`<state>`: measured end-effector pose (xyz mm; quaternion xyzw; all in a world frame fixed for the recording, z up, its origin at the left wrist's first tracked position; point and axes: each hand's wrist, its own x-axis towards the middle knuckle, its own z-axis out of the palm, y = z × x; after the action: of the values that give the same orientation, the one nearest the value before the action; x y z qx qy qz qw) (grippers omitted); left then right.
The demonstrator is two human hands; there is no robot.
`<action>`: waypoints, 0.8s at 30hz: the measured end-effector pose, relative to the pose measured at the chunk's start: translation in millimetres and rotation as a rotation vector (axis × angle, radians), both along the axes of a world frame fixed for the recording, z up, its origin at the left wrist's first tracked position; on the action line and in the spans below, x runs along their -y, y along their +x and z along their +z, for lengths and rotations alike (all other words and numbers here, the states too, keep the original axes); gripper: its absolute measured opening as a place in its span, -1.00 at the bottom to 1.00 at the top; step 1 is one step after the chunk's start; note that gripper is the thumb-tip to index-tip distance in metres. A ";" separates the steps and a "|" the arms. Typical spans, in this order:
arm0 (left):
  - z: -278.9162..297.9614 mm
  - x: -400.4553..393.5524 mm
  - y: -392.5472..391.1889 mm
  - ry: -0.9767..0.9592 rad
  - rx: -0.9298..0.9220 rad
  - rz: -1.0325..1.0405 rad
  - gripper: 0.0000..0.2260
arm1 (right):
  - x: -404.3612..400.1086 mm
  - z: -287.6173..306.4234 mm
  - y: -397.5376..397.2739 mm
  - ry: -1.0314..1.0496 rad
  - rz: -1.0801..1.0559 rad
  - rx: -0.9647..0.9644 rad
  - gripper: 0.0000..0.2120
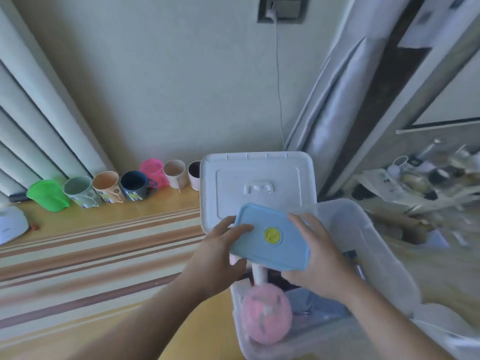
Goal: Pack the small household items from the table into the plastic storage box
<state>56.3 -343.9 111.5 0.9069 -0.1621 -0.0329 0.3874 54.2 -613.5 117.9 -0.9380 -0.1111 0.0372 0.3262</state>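
A small container with a light blue lid [270,237] and a yellow round valve is held above the clear plastic storage box [384,258]. My left hand [220,253] grips its left end, thumb on the lid. My right hand [319,255] grips its right end. Inside the box lie a pink round item with a white handle [265,315] and some blue items [322,305], partly hidden by my hands. The box's white lid [257,185] lies flat on the table behind the box.
A row of cups stands along the wall: green [48,194], grey-green [79,190], peach [107,185], dark blue [136,188], pink [154,171], beige [176,172], and a dark-inside one [194,174]. A white object [10,224] sits at the far left. Clutter lies at the right.
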 end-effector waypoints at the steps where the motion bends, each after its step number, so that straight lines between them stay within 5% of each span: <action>1: -4.9 20.9 2.3 0.003 -0.025 0.002 -0.39 | 21.1 -5.9 3.9 -0.018 0.008 -0.026 0.03; 13: -56.2 117.4 -3.2 0.177 -0.417 0.157 -0.41 | 97.4 -74.8 59.6 -0.248 0.282 -0.303 0.00; 19: -67.4 144.3 -9.9 0.280 -0.491 0.112 -0.41 | 115.7 -80.9 69.8 -0.304 0.316 -0.368 0.06; 24: -70.7 153.4 -11.4 0.468 -0.370 0.170 -0.42 | 125.0 -72.0 59.9 -0.422 0.379 -0.423 0.05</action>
<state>44.9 -497.3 40.8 0.9604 -0.0005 -0.2015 0.1924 114.1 -738.5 45.9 -0.9189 -0.2032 0.3128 0.1282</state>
